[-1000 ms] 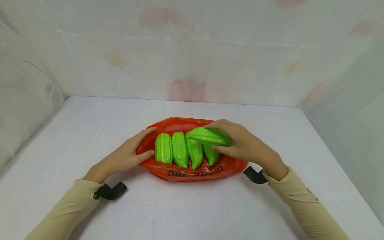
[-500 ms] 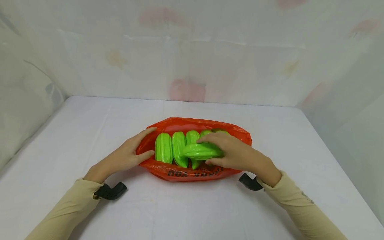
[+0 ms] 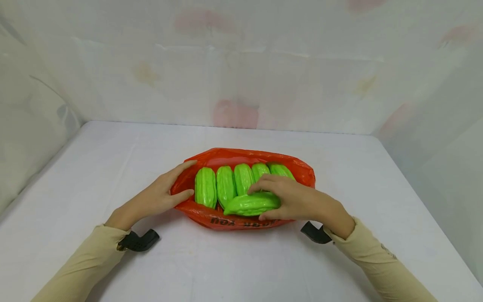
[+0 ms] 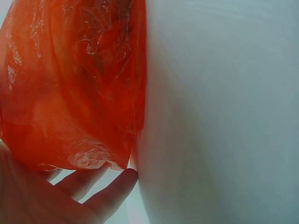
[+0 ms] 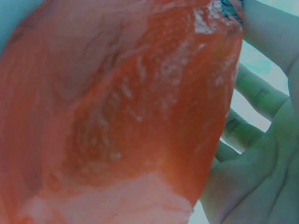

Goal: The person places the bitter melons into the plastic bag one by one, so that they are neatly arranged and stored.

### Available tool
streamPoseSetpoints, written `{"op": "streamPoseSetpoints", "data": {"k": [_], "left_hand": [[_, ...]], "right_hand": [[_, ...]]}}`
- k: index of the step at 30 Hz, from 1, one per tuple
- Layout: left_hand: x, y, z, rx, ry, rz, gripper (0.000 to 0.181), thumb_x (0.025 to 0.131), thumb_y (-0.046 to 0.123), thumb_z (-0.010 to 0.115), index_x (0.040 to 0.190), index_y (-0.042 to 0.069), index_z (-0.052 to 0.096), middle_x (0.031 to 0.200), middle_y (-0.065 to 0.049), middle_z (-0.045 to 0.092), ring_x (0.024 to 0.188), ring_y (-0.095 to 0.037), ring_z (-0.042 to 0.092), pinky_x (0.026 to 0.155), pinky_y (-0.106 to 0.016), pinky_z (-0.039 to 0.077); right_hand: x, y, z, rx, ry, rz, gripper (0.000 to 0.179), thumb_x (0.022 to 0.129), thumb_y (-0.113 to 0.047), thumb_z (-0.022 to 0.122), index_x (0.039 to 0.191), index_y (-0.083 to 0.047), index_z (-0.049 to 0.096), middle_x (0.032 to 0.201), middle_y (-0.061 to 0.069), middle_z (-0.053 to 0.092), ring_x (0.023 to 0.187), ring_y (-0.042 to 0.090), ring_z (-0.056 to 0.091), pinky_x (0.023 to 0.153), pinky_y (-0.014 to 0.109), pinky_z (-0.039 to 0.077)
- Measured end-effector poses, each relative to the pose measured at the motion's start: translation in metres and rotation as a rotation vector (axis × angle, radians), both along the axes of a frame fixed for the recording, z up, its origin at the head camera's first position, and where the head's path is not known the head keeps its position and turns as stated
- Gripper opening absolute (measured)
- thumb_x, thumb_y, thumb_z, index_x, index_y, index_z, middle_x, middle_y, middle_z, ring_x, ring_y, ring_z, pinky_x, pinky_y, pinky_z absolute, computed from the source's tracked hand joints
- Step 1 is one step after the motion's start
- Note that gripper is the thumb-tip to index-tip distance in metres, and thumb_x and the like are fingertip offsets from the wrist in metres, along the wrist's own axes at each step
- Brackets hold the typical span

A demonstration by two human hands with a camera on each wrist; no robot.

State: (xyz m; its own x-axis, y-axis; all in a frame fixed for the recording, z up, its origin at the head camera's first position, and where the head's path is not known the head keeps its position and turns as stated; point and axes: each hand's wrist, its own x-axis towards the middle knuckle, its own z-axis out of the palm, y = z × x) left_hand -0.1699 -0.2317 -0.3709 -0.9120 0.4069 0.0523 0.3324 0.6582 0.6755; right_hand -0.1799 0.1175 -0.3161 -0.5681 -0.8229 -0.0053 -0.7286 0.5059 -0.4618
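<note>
Several ribbed green bitter melons (image 3: 206,187) lie side by side in an opened red plastic bag (image 3: 302,165). My right hand (image 3: 292,195) grips another bitter melon (image 3: 252,204) between thumb and fingers. It lies crosswise over the near ends of the row, close to the bag's front rim, with its pointed tip to the left. My left hand (image 3: 160,191) rests at the bag's left end, fingers and thumb extended and spread along the rim. In the right wrist view the red bag (image 5: 117,116) hides the held melon. The left wrist view shows fingers (image 4: 112,193) beside the bag's outer wall.
The bag stands mid-table on a white cloth-covered tabletop (image 3: 226,264). Pale patterned sheeting (image 3: 294,84) rises behind the table and along both sides. Each wrist carries a black mount (image 3: 140,240) just above the table.
My right hand has carried the held bitter melon left and toward the bag's near rim, uncovering the melons at the right end. The left hand has stayed in place.
</note>
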Motion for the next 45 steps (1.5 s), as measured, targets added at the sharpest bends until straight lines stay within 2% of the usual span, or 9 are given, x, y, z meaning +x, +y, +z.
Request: {"op": "streamPoseSetpoints", "data": {"k": [9, 17, 25, 28, 34, 41, 45], "left_hand": [[-0.0008, 0.0005, -0.0007, -0.001, -0.002, 0.004, 0.068, 0.096, 0.022, 0.062, 0.155, 0.02, 0.028, 0.154, -0.014, 0.041, 0.136, -0.036, 0.045, 0.106, -0.063, 0.042], [-0.0009, 0.0007, -0.0015, 0.009, -0.001, 0.001, 0.067, 0.096, 0.022, 0.062, 0.155, 0.019, 0.029, 0.153, -0.014, 0.042, 0.137, -0.036, 0.045, 0.107, -0.063, 0.041], [-0.0011, 0.0007, -0.0022, 0.005, -0.004, 0.002, 0.067, 0.096, 0.023, 0.062, 0.154, 0.019, 0.029, 0.154, -0.014, 0.041, 0.138, -0.037, 0.043, 0.108, -0.065, 0.039], [-0.0011, 0.0008, -0.0019, 0.002, -0.007, 0.001, 0.067, 0.096, 0.023, 0.062, 0.154, 0.019, 0.029, 0.154, -0.014, 0.041, 0.138, -0.037, 0.043, 0.108, -0.065, 0.04], [-0.0019, 0.0006, -0.0027, 0.002, -0.007, -0.004, 0.067, 0.096, 0.022, 0.062, 0.154, 0.019, 0.029, 0.154, -0.014, 0.042, 0.137, -0.037, 0.044, 0.108, -0.064, 0.04], [-0.0017, -0.0003, -0.0022, 0.007, 0.001, -0.008, 0.067, 0.096, 0.022, 0.062, 0.155, 0.02, 0.029, 0.154, -0.014, 0.042, 0.137, -0.037, 0.045, 0.107, -0.064, 0.041], [-0.0011, -0.0005, -0.0018, 0.017, 0.009, -0.008, 0.067, 0.096, 0.022, 0.062, 0.155, 0.021, 0.029, 0.154, -0.013, 0.041, 0.138, -0.036, 0.043, 0.108, -0.064, 0.039]], "right_hand": [[-0.0004, -0.0002, -0.0001, 0.065, -0.049, 0.031, 0.039, 0.086, -0.032, 0.077, 0.12, -0.018, 0.065, 0.116, -0.008, 0.068, 0.105, 0.008, 0.061, 0.094, 0.031, 0.052], [0.0007, 0.0008, -0.0005, 0.09, -0.091, 0.041, 0.038, 0.088, -0.036, 0.075, 0.122, -0.02, 0.066, 0.119, -0.009, 0.068, 0.11, 0.008, 0.061, 0.097, 0.033, 0.051], [0.0018, 0.0012, 0.0012, 0.133, -0.132, 0.042, 0.033, 0.088, -0.037, 0.073, 0.119, -0.025, 0.069, 0.11, -0.017, 0.069, 0.098, -0.001, 0.061, 0.091, 0.029, 0.053], [0.0016, 0.0004, -0.001, 0.137, -0.105, 0.049, 0.032, 0.087, -0.036, 0.074, 0.117, -0.024, 0.071, 0.11, -0.015, 0.069, 0.098, 0.001, 0.061, 0.09, 0.028, 0.053], [0.0012, 0.0006, -0.0061, 0.126, -0.072, 0.039, 0.032, 0.085, -0.034, 0.078, 0.114, -0.023, 0.072, 0.104, -0.012, 0.066, 0.087, 0.003, 0.056, 0.078, 0.022, 0.05], [0.0017, 0.001, -0.0052, 0.1, -0.066, 0.029, 0.033, 0.086, -0.032, 0.078, 0.117, -0.021, 0.07, 0.111, -0.009, 0.069, 0.089, 0.004, 0.059, 0.082, 0.023, 0.053], [0.0018, 0.0011, -0.005, 0.094, -0.059, 0.038, 0.033, 0.087, -0.031, 0.077, 0.118, -0.02, 0.071, 0.109, -0.009, 0.069, 0.086, 0.003, 0.058, 0.079, 0.022, 0.052]]}}
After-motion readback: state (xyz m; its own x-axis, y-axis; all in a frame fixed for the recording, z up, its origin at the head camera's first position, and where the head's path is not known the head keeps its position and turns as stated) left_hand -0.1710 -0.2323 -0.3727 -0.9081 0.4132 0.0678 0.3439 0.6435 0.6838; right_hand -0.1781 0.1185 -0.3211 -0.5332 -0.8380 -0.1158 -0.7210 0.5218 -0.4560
